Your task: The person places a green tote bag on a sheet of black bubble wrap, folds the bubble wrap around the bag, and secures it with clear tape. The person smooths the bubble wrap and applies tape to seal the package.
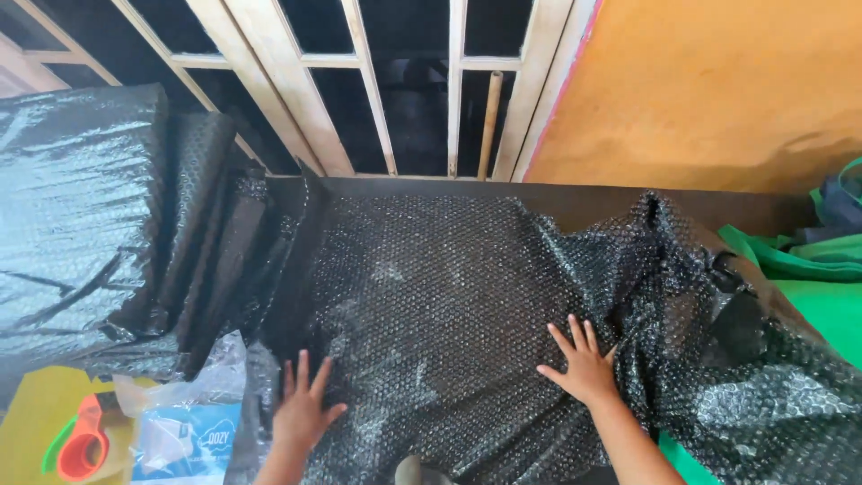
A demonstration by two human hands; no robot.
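Note:
A sheet of black bubble wrap lies spread over a dark table top, bunched into folds at the right. My left hand presses flat on its near left edge, fingers spread. My right hand lies flat on the sheet further right, beside the crumpled folds. Neither hand grips anything.
A thick roll of black bubble wrap stands at the left. Below it lie a clear plastic bag with a blue label and an orange tape dispenser on a yellow surface. Green fabric lies at the right. A wooden window frame and orange wall stand behind.

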